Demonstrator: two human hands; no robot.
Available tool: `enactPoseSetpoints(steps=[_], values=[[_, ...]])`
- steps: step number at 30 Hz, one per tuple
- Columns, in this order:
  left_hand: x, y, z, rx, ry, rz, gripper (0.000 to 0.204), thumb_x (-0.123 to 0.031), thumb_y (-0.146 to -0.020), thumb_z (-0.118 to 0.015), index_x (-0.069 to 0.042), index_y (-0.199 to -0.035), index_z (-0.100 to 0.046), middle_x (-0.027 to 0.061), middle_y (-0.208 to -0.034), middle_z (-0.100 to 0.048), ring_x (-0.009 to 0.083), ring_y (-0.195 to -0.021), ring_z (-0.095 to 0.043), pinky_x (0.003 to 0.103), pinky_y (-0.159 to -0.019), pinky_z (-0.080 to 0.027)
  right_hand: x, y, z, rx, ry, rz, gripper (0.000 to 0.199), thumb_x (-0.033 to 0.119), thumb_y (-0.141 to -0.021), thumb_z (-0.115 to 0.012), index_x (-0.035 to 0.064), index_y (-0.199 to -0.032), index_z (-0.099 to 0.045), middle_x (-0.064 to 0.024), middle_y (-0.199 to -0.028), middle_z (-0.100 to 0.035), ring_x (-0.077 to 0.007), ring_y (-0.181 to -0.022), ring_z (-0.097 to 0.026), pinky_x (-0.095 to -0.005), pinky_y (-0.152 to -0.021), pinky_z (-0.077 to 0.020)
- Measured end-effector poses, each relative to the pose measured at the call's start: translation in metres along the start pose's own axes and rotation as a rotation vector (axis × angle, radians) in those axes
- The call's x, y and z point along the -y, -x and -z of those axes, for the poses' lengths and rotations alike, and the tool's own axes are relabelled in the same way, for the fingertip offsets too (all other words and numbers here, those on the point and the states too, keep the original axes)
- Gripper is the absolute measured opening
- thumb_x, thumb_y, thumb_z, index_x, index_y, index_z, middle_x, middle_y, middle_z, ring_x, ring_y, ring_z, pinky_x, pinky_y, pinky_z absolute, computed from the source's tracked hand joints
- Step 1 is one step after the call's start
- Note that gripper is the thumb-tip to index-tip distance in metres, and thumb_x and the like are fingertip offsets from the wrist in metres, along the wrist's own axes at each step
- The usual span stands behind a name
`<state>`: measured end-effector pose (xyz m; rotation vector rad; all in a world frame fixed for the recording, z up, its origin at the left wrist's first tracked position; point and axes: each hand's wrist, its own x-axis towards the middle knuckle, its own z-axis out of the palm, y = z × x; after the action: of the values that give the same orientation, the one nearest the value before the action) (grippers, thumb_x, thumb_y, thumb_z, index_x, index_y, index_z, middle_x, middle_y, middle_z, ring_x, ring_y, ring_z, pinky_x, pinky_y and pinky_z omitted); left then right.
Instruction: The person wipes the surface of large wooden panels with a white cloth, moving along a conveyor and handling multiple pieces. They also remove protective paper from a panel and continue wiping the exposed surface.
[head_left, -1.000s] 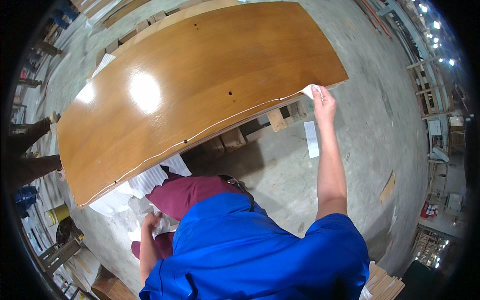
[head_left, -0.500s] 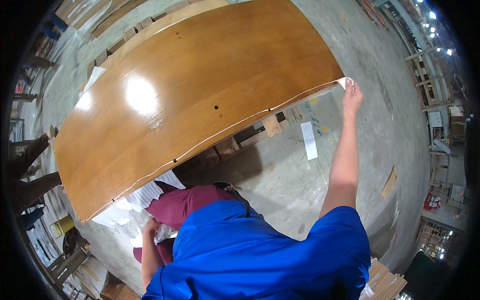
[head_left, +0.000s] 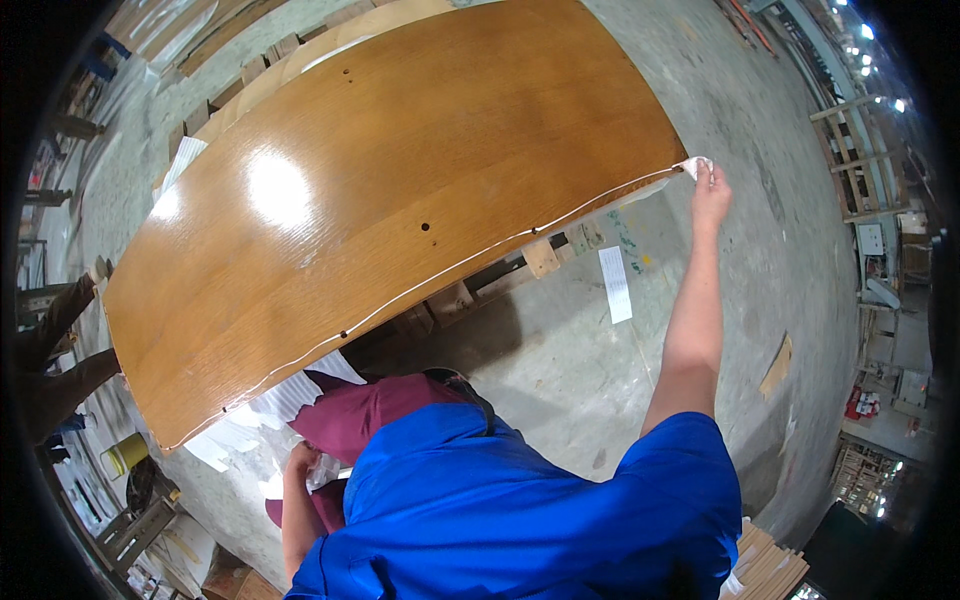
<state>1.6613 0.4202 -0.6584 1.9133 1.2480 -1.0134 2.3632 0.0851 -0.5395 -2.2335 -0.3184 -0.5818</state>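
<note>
A large glossy brown wooden panel (head_left: 480, 130) lies before me, with small dark holes in its face. Along its near edge runs a thin, wavy white line (head_left: 440, 268); I cannot tell whether it is a cord or something else. My right hand (head_left: 711, 195) is stretched far out at the panel's right corner, fingers closed on a crumpled white cloth-like piece (head_left: 692, 166) that touches the corner. Down by my left leg, my left hand (head_left: 302, 458) is closed beside crumpled clear plastic (head_left: 325, 468). Its fingertips are partly hidden, but it seems to grip that plastic.
Wooden pallet blocks (head_left: 541, 258) show under the panel, and white foam sheet (head_left: 290, 398) hangs below its near left edge. Another person's legs (head_left: 75, 385) are close to the left end. A white paper (head_left: 616, 285) and a cardboard scrap (head_left: 776, 366) lie on the concrete floor.
My right hand has shifted very slightly right and down with the white piece. The panel appears slightly lower and farther left in view. My left hand has barely moved.
</note>
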Motion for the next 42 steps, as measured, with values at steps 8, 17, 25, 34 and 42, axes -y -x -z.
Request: enactPoseSetpoints(steps=[8, 17, 25, 34, 42], values=[[-0.008, 0.001, 0.003, 0.011, -0.027, 0.102, 0.046, -0.038, -0.076, -0.056, -0.004, -0.106, -0.061, 0.0224, -0.104, -0.062, 0.0336, -0.101, -0.059, 0.04, -0.081, -0.046, -0.01, -0.023, -0.001, -0.032, 0.114, 0.033, 0.031, 0.029, -0.085, -0.058, 0.0001, -0.095, -0.064, -0.0163, -0.079, -0.066, -0.0233, -0.072, -0.064, -0.0337, -0.066, -0.0478], [-0.017, 0.005, 0.006, 0.01, 0.093, 0.169, 0.043, -0.035, -0.074, -0.059, -0.002, -0.101, -0.062, 0.0221, -0.097, -0.063, 0.0358, -0.096, -0.06, 0.039, -0.079, -0.048, -0.005, -0.047, -0.02, 0.049, 0.062, 0.04, 0.032, 0.03, -0.085, -0.058, -0.0005, -0.094, -0.064, -0.017, -0.08, -0.066, -0.0246, -0.072, -0.064, -0.0338, -0.068, -0.0478], [-0.014, 0.019, 0.012, -0.012, 0.077, 0.169, 0.046, -0.036, -0.074, -0.061, 0.002, -0.1, -0.062, 0.0247, -0.099, -0.062, 0.0361, -0.095, -0.06, 0.039, -0.079, -0.047, 0.029, -0.068, -0.062, 0.059, -0.034, 0.09, 0.03, 0.029, -0.085, -0.057, 0.0009, -0.092, -0.063, -0.0177, -0.081, -0.065, -0.0249, -0.074, -0.063, -0.0344, -0.07, -0.0471], [0.002, 0.038, 0.056, -0.054, 0.125, 0.269, 0.057, -0.043, -0.074, -0.063, 0.004, -0.105, -0.059, 0.0251, -0.104, -0.061, 0.0353, -0.099, -0.059, 0.041, -0.084, -0.045, 0.055, -0.107, -0.11, 0.114, 0.031, 0.086, 0.03, 0.03, -0.086, -0.055, 0.0026, -0.097, -0.062, -0.0191, -0.085, -0.064, -0.0342, -0.078, -0.061, -0.0372, -0.073, -0.0466], [-0.019, 0.031, 0.044, 0.02, 0.235, 0.28, 0.054, -0.044, -0.075, -0.062, 0.001, -0.104, -0.061, 0.0227, -0.105, -0.061, 0.0344, -0.101, -0.058, 0.041, -0.085, -0.045, 0.054, -0.12, -0.131, 0.118, 0.116, 0.169, 0.034, 0.03, -0.086, -0.053, 0.0023, -0.102, -0.062, -0.0224, -0.09, -0.063, -0.0373, -0.086, -0.06, -0.0407, -0.075, -0.0466]])
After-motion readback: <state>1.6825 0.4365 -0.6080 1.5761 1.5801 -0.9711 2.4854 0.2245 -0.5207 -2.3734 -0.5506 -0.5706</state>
